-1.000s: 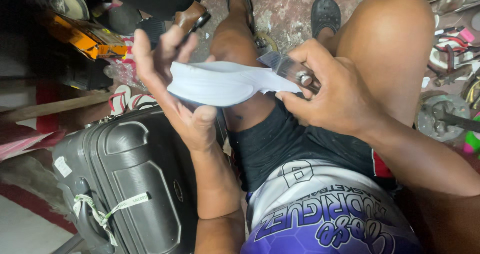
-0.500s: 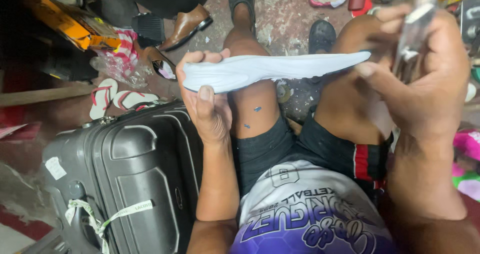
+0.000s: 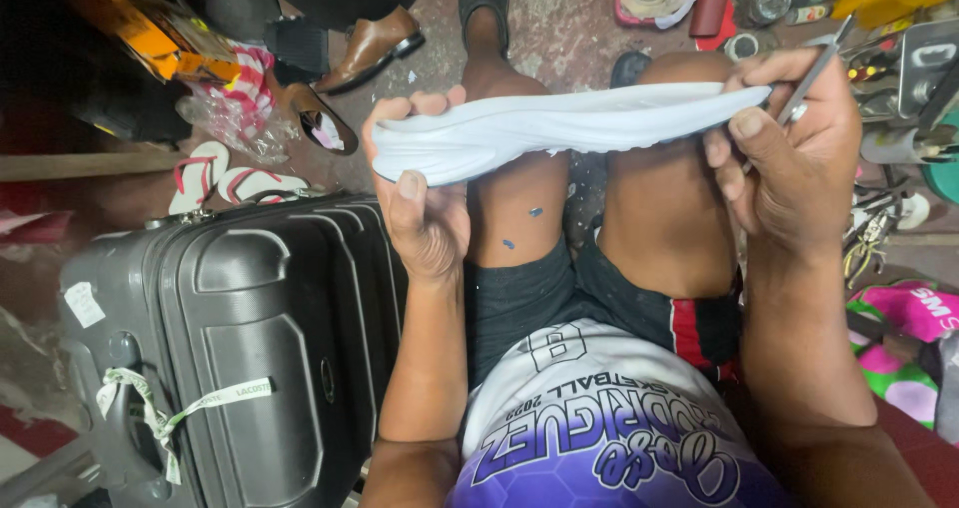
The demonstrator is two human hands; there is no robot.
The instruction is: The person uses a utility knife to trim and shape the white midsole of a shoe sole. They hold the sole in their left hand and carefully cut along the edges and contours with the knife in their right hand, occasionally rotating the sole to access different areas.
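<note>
Whereas a moment ago the white shoe sole (image 3: 559, 128) sagged between the hands, it now runs flat and taut above the knees, ready for close work along its edge. The left hand (image 3: 425, 208) pinches its rounded, ribbed foam end; the right hand (image 3: 794, 158) grips the pointed end together with slim metal scissors (image 3: 821, 60). A hard grey suitcase (image 3: 240, 338) stands at the left.
</note>
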